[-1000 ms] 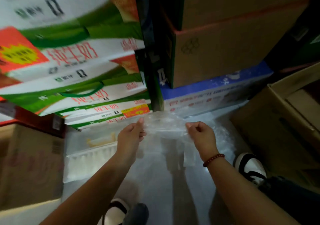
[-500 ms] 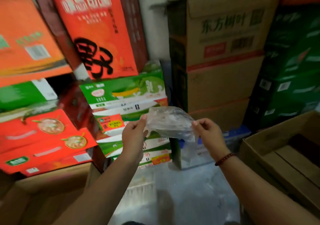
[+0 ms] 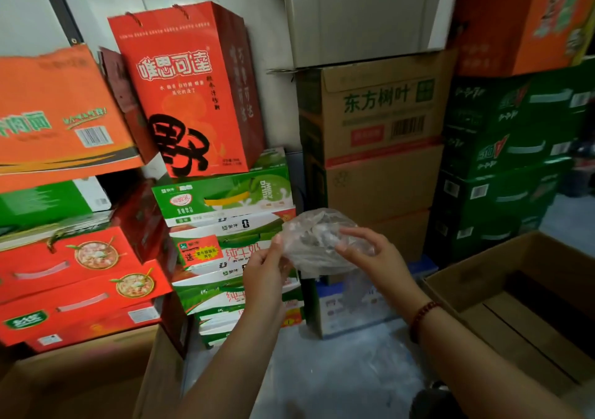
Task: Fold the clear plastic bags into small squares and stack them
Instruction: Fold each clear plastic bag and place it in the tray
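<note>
A crumpled clear plastic bag [image 3: 314, 241] hangs in the air at chest height in front of the stacked boxes. My left hand [image 3: 265, 269] pinches its left edge between thumb and fingers. My right hand [image 3: 375, 254] holds the bag's right side, fingers spread over the plastic, with a red bead bracelet [image 3: 421, 317] on the wrist. A loose tail of the bag dangles below my right hand. No folded squares or stack are in view.
Red and green drink cartons [image 3: 225, 203] are stacked to the left and ahead. Brown cardboard boxes [image 3: 383, 148] and green cartons [image 3: 502, 167] stand behind and to the right. An open cardboard box [image 3: 521, 293] sits at lower right. Grey floor [image 3: 322, 370] lies below.
The view has tilted up from the floor to the box stacks. My hands have come closer together and the bag is bunched up more between them.
</note>
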{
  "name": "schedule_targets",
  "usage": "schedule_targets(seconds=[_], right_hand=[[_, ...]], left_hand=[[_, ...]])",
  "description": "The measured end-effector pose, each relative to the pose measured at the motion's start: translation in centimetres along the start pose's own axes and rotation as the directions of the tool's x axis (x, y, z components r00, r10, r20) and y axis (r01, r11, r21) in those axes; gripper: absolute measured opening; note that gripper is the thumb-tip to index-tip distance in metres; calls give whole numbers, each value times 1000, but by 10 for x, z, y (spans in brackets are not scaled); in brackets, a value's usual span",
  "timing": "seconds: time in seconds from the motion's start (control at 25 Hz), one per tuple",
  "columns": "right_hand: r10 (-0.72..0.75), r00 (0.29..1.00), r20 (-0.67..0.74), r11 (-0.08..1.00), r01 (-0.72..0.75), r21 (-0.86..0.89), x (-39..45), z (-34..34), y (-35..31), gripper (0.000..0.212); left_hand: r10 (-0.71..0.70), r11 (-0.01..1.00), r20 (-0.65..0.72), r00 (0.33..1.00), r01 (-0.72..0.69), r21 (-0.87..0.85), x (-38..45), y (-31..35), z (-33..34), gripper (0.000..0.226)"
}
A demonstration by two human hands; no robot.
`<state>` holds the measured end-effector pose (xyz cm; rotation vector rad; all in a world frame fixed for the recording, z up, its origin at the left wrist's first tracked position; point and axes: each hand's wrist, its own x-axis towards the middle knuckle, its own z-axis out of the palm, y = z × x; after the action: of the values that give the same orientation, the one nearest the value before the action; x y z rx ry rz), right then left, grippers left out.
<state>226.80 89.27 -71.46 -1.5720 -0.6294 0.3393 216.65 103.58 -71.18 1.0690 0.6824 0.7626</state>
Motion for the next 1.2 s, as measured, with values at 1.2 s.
schedule_targets(seconds=[1.2], right_hand=[[43, 996, 73, 998, -46, 47, 5, 22, 4, 40]], left_hand=[[-209, 978, 75, 975, 210, 0, 11, -7, 15, 27]])
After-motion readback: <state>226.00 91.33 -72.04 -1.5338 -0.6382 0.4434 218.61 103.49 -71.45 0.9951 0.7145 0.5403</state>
